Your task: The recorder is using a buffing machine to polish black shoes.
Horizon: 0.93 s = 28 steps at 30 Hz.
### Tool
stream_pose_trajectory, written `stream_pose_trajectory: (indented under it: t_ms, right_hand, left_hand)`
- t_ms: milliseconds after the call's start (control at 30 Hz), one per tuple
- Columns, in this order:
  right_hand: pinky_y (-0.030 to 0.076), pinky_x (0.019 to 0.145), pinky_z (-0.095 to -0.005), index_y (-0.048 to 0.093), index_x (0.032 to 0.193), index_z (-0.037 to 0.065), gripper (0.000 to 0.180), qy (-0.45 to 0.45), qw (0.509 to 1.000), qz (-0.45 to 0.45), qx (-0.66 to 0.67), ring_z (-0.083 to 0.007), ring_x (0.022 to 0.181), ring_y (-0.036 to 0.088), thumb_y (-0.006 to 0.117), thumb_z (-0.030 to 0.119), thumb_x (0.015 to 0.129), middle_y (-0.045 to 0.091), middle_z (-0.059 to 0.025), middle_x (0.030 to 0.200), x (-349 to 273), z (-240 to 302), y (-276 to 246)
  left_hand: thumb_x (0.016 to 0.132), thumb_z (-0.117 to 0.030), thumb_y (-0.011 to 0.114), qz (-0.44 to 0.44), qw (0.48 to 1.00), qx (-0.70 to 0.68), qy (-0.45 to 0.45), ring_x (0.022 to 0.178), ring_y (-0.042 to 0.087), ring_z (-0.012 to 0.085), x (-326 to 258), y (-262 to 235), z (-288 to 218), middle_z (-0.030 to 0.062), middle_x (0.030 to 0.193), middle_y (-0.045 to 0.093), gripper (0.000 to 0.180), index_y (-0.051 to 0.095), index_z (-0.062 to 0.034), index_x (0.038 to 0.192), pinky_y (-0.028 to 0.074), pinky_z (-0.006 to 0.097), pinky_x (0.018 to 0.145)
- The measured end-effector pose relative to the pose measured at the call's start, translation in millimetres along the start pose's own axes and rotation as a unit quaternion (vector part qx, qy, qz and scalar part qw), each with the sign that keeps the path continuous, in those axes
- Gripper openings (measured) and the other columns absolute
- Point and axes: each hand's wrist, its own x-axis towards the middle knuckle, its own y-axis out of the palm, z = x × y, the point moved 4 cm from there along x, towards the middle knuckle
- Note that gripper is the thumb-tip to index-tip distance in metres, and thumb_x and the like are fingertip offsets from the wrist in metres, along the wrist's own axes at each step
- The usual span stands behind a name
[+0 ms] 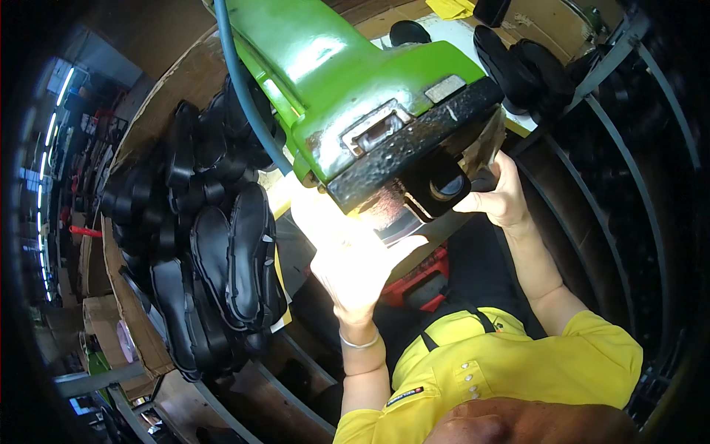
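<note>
My right hand (503, 195) is closed at the right side of the green machine's head (377, 96). Its thumb and fingers pinch a dark, rounded piece (484, 180), mostly hidden by the machine. Under the head's left side, in a strong glare, is my left hand (351, 259). Its thumb stretches right, towards a grey curved edge (403, 226) under the head; its other fingers are washed out, so I cannot tell what they hold. A black block with a round knob (446, 185) sits on the machine's underside, between my hands.
To the left, black shoe soles (248, 251) are heaped beside a cardboard sheet (140, 325). More black soles (510, 70) lie at the far right, near metal rack bars (606, 140). A blue hose (244, 89) runs down the machine's left. Something red (421, 281) is below my hands.
</note>
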Motion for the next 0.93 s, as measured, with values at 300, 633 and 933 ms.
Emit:
stream_pose_trajectory:
  t_ms: [300, 633, 933]
  right_hand:
    - [0.048, 0.076, -0.0271, 0.053, 0.105, 0.001, 0.053, -0.003, 1.000, -0.004, -0.009, -0.0108, 0.086, 0.059, 0.086, 0.003, 0.063, 0.062, -0.0048, 0.094, -25, -11, 33]
    - [0.049, 0.076, -0.0280, 0.055, 0.108, 0.002, 0.061, -0.030, 0.993, 0.003, -0.111, -0.0118, 0.085, 0.059, 0.091, 0.015, 0.061, 0.062, -0.0065, 0.096, -37, -36, 50]
    - [0.049, 0.085, -0.0322, 0.053, 0.113, 0.001, 0.066, -0.058, 0.989, 0.036, -0.128, -0.0162, 0.095, 0.061, 0.091, 0.016, 0.062, 0.064, -0.0114, 0.103, -28, -27, 45]
  left_hand:
    - [0.059, -0.055, 0.079, 0.093, 0.986, -0.141, -0.013, 0.060, 0.056, 0.0207, -17, 9, 66, 0.0016, 0.071, 0.060, 0.054, 0.064, -0.0066, 0.078, 0.050, 0.034, 0.074]
    - [0.060, -0.021, 0.078, 0.118, 0.985, -0.128, 0.002, 0.055, 0.059, 0.0218, -22, -3, 81, 0.0087, 0.071, 0.067, 0.030, 0.070, -0.0048, 0.084, 0.047, 0.032, 0.055]
    - [0.056, -0.037, 0.093, 0.001, 0.941, -0.303, -0.149, 0.060, 0.050, 0.0241, -57, 11, 63, 0.0015, 0.071, 0.058, 0.051, 0.064, -0.0036, 0.080, 0.047, 0.032, 0.062]
